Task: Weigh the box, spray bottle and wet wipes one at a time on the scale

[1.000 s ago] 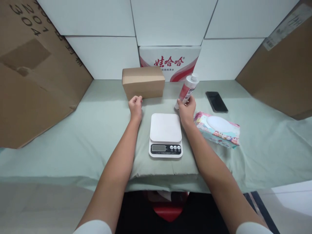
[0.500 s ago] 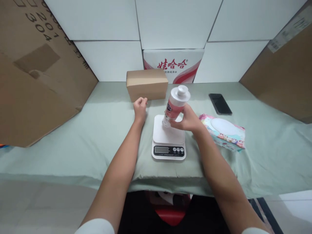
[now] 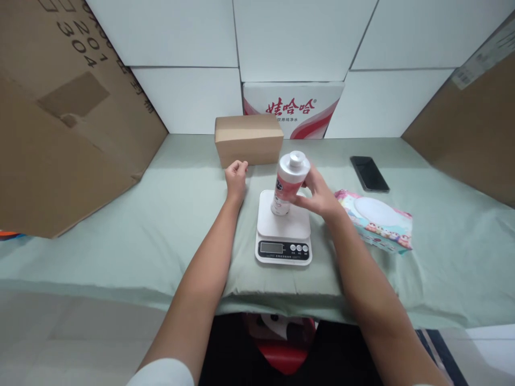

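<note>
My right hand (image 3: 317, 194) grips a white bottle with a pink label and a white cap (image 3: 290, 181). The bottle stands upright with its base on the white platform of a small digital kitchen scale (image 3: 284, 230). My left hand (image 3: 236, 177) rests on the green cloth as a loose fist, just in front of a small brown cardboard box (image 3: 248, 139) and left of the scale. It holds nothing.
A pack of wet wipes (image 3: 378, 220) lies right of the scale, a black phone (image 3: 369, 173) behind it. A white carton with red print (image 3: 293, 110) stands at the back wall. Large cardboard sheets (image 3: 56, 123) lean at both sides. The green cloth (image 3: 120, 225) covers the table.
My right hand lifted the bottle from the cloth behind the scale and brought it down upright onto the scale platform. My left hand stayed in place.
</note>
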A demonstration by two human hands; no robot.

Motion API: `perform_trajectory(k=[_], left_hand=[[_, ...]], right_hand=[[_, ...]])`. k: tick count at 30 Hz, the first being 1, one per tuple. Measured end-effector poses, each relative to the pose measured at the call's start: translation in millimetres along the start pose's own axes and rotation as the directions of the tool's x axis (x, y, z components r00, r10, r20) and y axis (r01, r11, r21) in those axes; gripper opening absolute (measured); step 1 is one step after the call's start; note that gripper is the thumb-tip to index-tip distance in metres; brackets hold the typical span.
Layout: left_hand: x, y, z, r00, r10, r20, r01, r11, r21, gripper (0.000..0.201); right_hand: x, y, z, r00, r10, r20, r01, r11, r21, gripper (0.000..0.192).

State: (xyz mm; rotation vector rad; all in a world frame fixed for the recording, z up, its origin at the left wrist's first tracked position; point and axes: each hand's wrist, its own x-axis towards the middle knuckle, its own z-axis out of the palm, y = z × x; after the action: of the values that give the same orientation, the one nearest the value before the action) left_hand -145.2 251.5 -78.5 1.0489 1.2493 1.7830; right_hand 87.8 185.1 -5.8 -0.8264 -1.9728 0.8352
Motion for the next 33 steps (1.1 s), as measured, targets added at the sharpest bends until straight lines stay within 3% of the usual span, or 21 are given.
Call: perform_trajectory(k=[5, 12, 16, 21, 25, 28, 30, 33], left_hand=[[-1.6, 0.0, -1.3, 1.000, 0.008, 0.008, -0.008, 1.000, -0.013, 0.045], [-0.1, -0.8, -0.2, 1.000, 0.000, 0.001, 0.000, 1.000, 0.000, 0.047], [0.8, -4.0, -1.0, 1.000, 0.016, 0.000, -0.016, 1.000, 0.005, 0.045], [1.5, -6.6, -1.8, 1.000, 0.023, 0.013, -0.023, 1.000, -0.008, 0.040], [2.3, -5.8, -1.2, 1.000, 0.020, 0.016, -0.020, 1.000, -0.004, 0.039], [2.7, -4.9, -0.8, 1.000, -0.009, 0.002, 0.009, 1.000, -0.011, 0.044], [3.1, -4.8, -0.5, 1.000, -0.023, -0.008, 0.023, 1.000, -0.012, 0.045], [4.4, -5.7, 0.0, 1.000, -0.018, -0.006, 0.018, 1.000, -0.020, 0.045]], right_hand=[[-0.1, 1.3, 0.2, 0.991, -0.032, -0.128, 0.043, 0.995, 0.086, 0.069], [-2.9, -1.9, 16.8, 0.997, -0.016, -0.077, 0.021, 0.998, 0.064, 0.037], [-4.4, -1.1, 20.1, 0.996, 0.011, -0.093, -0.006, 0.998, 0.061, 0.031], [-4.1, 7.7, 23.2, 0.962, -0.003, -0.274, 0.009, 1.000, 0.020, 0.038], [9.6, 16.3, 7.9, 0.867, -0.053, -0.496, 0.007, 0.996, -0.094, 0.045], [31.9, 27.4, -20.3, 0.844, -0.008, -0.536, -0.104, 0.978, -0.178, 0.049], [49.2, 36.4, -39.8, 0.847, 0.106, -0.521, -0.258, 0.938, -0.229, 0.050], [70.1, 46.6, -58.0, 0.801, 0.298, -0.519, -0.486, 0.831, -0.272, 0.052]])
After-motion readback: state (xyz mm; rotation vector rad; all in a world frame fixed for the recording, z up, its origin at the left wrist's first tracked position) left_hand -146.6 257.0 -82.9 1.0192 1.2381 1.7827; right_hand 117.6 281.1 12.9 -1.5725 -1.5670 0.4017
